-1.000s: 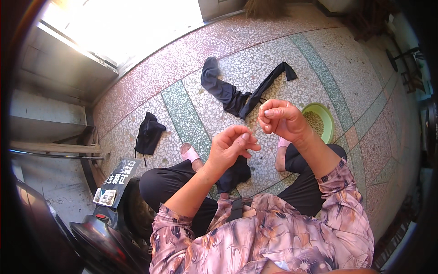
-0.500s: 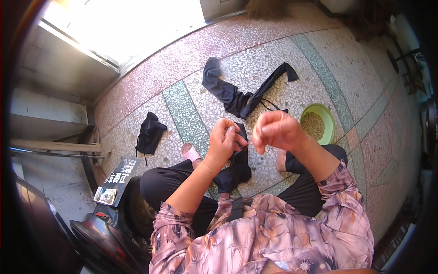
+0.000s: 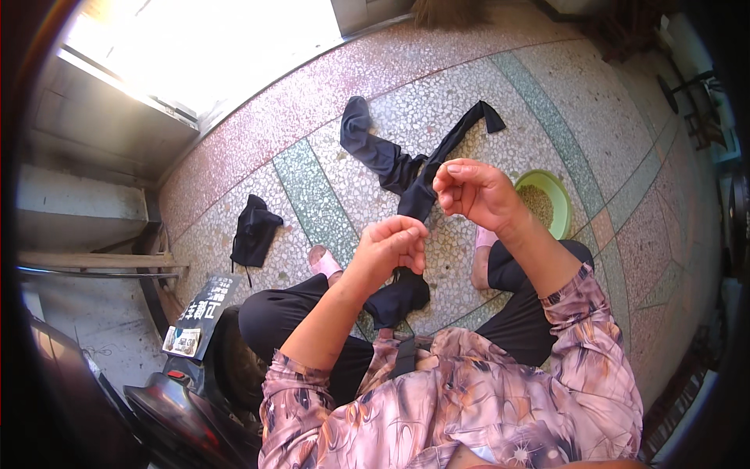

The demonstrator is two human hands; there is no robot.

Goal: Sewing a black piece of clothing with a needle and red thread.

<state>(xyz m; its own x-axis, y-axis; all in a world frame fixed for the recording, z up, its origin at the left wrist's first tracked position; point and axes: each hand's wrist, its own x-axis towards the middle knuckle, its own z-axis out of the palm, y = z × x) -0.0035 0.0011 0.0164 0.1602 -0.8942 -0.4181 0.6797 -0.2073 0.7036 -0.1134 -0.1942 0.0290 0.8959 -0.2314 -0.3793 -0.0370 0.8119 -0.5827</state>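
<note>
My left hand is closed, its thumb and fingertips pressed together. Black cloth shows just below it, over my lap; whether these fingers grip the cloth is hidden. Higher and to the right, my right hand is raised with thumb and forefinger pinched and the other fingers curled. Anything in that pinch is too small to make out. Beyond the hands, a long black garment with two spread strips lies on the floor.
A light green bowl of small grains stands right of my right hand. Another black cloth piece lies on the floor at left. A dark motor scooter is close on my left. My feet wear pink slippers.
My right hand has risen and moved away from the left, its fingers curling into a pinch. My left hand has moved slightly down and right, over the black cloth.
</note>
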